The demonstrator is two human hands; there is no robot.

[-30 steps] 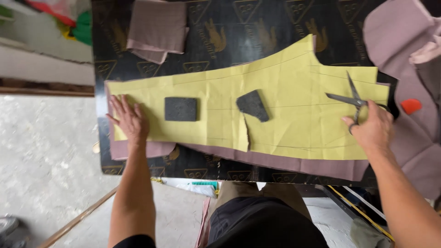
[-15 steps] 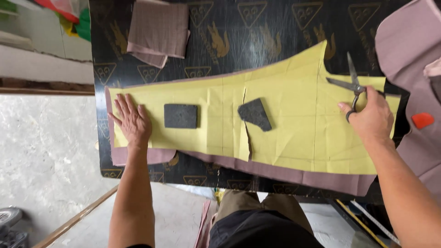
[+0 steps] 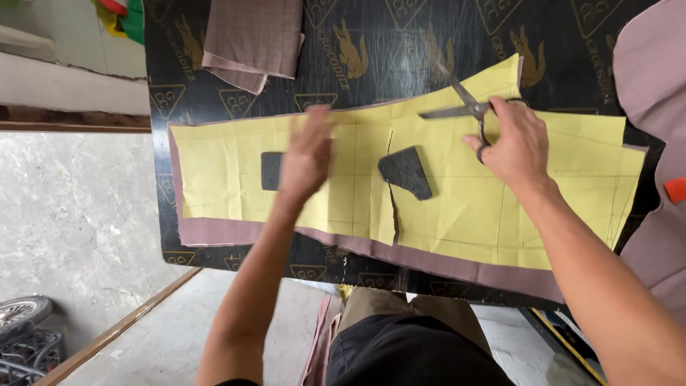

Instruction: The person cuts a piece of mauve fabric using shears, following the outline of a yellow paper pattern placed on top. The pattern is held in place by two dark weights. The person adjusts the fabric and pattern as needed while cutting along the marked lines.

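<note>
A yellow paper pattern [image 3: 457, 214] lies flat on mauve fabric [image 3: 429, 261] across a black table [image 3: 400, 36]. Two dark weights rest on the paper: a rectangular one [image 3: 270, 171] partly hidden under my left hand, and an angular one [image 3: 406, 171] near the middle. My left hand [image 3: 307, 154] is blurred, fingers spread, over the paper's left-centre. My right hand [image 3: 511, 143] grips scissors [image 3: 457, 104], blades apart, at the paper's far edge.
A folded checked mauve cloth [image 3: 254, 39] lies at the table's far left. More mauve fabric [image 3: 654, 78] hangs at the right with an orange item [image 3: 675, 189] on it. Concrete floor [image 3: 78, 229] is to the left, a wheel [image 3: 21, 314] at bottom left.
My left hand has slid right from the pattern's left end to beside the rectangular weight. My right hand has carried the scissors left along the far edge, blades now apart.
</note>
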